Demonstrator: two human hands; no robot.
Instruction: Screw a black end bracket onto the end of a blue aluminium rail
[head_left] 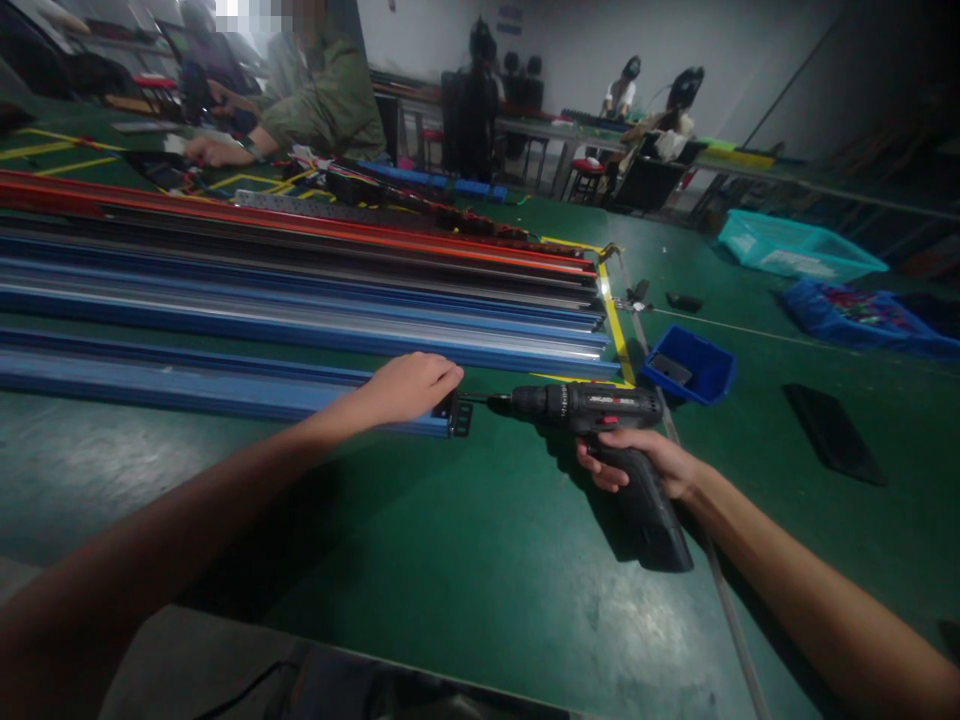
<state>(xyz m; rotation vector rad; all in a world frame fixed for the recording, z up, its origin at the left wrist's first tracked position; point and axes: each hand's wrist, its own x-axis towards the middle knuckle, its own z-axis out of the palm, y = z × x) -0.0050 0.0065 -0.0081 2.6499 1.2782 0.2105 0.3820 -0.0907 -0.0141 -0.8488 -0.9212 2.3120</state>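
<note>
My right hand (643, 462) is closed round the grip of a black cordless drill (600, 408), which lies level with its bit pointing left. The bit tip meets a small black end bracket (459, 412) on the near end of a long blue metal rail (225, 395) lying on the green table. My left hand (414, 386) rests on top of that rail end, fingers curled down over it, right beside the bracket.
Several more blue, grey and red rails (300, 290) lie stacked behind. A small blue bin (694, 368) stands right of the drill, a black flat pad (832, 432) farther right, and teal (795, 248) and blue trays (862, 312) at the back right. A person in green (322, 100) works across the table.
</note>
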